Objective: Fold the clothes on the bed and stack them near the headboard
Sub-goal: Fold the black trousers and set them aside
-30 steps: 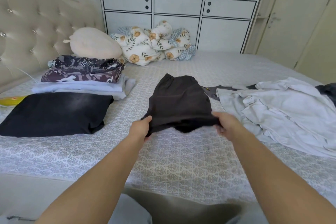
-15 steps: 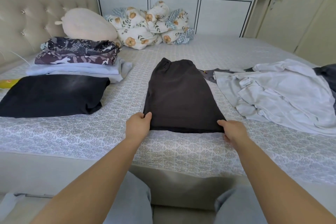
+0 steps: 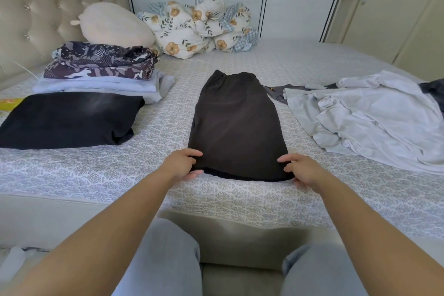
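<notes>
Far to my left, by the tufted headboard (image 3: 28, 14), a folded black garment (image 3: 69, 119) lies flat on the bed (image 3: 149, 175), and just behind it sits a stack of folded clothes (image 3: 103, 72), patterned dark pieces on top of pale blue ones. A cream pillow (image 3: 115, 23) and a bunched floral quilt (image 3: 197, 26) rest beyond the stack. In the middle, straight ahead of me, the dark brown shorts (image 3: 236, 125) lie flat with the waistband pointing away from me. My left hand (image 3: 182, 166) pinches the near left corner of the hem, thumb on top of the cloth and fingers curled under its edge. My right hand (image 3: 301, 168) grips the near right corner the same way, fingers bent over the fabric and the thumb tucked beneath. To the right, a crumpled pile of white clothes (image 3: 374, 118) is spread loosely, with a grey piece (image 3: 276, 94) poking out from under it near the shorts.
</notes>
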